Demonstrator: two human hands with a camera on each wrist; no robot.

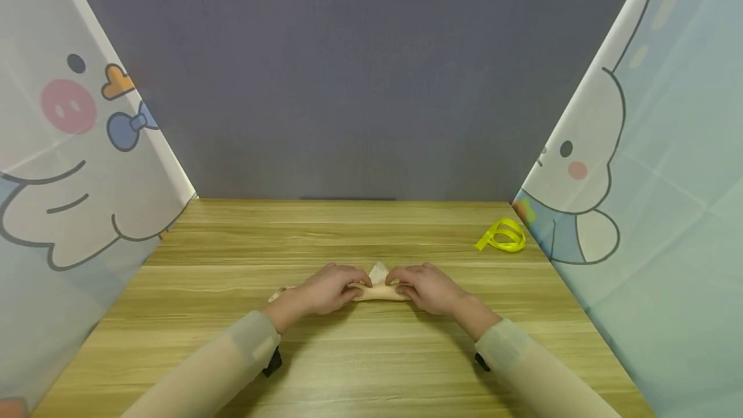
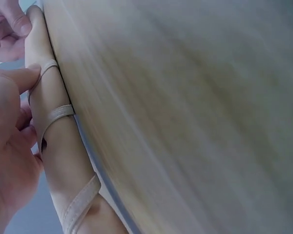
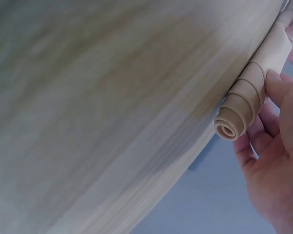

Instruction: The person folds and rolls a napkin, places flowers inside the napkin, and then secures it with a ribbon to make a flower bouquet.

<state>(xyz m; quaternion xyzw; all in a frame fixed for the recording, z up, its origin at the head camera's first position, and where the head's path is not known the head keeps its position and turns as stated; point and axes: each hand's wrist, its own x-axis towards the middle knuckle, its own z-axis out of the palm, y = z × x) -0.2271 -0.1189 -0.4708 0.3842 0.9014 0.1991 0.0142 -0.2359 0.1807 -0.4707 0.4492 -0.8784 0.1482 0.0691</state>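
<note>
Both hands hold a rolled-up beige sheet [image 1: 380,293], smooth and leather-like, lying crosswise on the table. My left hand [image 1: 332,288] grips its left part, thumb on the near side and fingers over the far side. On the right part, my right hand [image 1: 431,288] grips it the same way. Between the hands a pale pointed flap [image 1: 378,272] sticks up from the far side. In the left wrist view a thin beige strap [image 2: 80,202] crosses the roll in several slanting turns. The right wrist view shows the spiral end of the roll [image 3: 249,92], its layers stepped.
A yellow ribbon [image 1: 506,236] lies loosely coiled at the table's far right. The wooden table [image 1: 261,237] meets a dark grey panel [image 1: 360,82] at the back. Cartoon-printed cloth walls [image 1: 656,224] flank both sides.
</note>
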